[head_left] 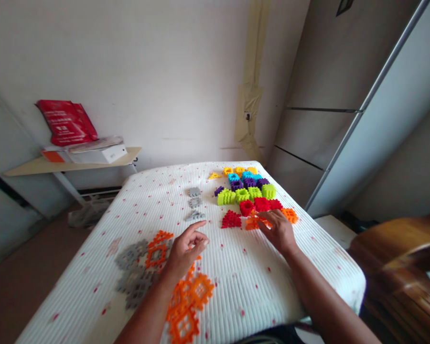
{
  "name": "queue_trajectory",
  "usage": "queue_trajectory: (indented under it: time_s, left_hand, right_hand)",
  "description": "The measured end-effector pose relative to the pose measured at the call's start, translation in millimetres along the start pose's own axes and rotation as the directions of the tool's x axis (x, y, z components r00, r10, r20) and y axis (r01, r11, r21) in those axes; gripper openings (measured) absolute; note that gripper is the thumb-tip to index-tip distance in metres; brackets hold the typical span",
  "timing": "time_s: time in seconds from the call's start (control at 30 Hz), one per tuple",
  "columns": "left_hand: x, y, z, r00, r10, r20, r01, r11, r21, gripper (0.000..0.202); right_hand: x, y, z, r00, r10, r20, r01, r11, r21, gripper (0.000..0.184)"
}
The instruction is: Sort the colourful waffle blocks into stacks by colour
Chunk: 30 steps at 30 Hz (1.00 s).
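Note:
My right hand (278,230) reaches over the near end of the block rows. Its thumb and fingers are on an orange interlocking block (252,223), which they partly cover. Another orange block (290,215) sits just right of that hand. My left hand (188,244) hovers over the middle of the bed with fingers loosely bent and apart, holding nothing visible. Under and beside the left forearm lie flat orange lattice pieces (184,326) and a pile of grey lattice pieces (134,282). A red piece (231,219) rests left of the gripped block.
Beyond the right hand stand rows of red (261,204), lime green (242,195), purple (249,182), blue (233,177) and yellow blocks (228,170). Several grey pieces (194,192) form a column left of them. Everything lies on a white quilted cover (251,286). A wooden chair (390,243) is at right.

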<state>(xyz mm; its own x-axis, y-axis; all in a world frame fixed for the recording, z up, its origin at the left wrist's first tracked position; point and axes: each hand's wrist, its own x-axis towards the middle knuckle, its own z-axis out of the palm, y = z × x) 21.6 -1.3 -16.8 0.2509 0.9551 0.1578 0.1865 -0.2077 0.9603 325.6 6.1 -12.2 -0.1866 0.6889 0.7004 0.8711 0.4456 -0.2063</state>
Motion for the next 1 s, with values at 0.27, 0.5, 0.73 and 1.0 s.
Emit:
queue_trajectory:
  time_s: [0.27,0.5,0.73,1.0]
  left_hand:
    - [0,2,-0.1,1.0,0.0,-0.019,0.001,1.0,0.022,0.047]
    - [0,3,-1.1,1.0,-0.003,-0.028,0.004,1.0,0.029,0.046]
    - [0,3,-0.6,0.999,0.009,-0.039,-0.007,0.999,0.048,0.045]
    - [-1,5,-41.1,0.972,0.06,-0.227,0.018,0.945,0.327,0.019]
  right_hand:
    - [-8,8,3,0.996,0.028,0.079,-0.021,0.996,-0.088,0.013]
    - [-7,8,4,0.993,0.033,0.116,-0.021,0.994,-0.104,0.014]
    - [-7,7,5,0.992,0.031,0.126,-0.015,0.992,-0.125,0.014]
    - [-7,5,3,0.994,-0.083,-0.072,0.076,0.993,-0.088,0.017]
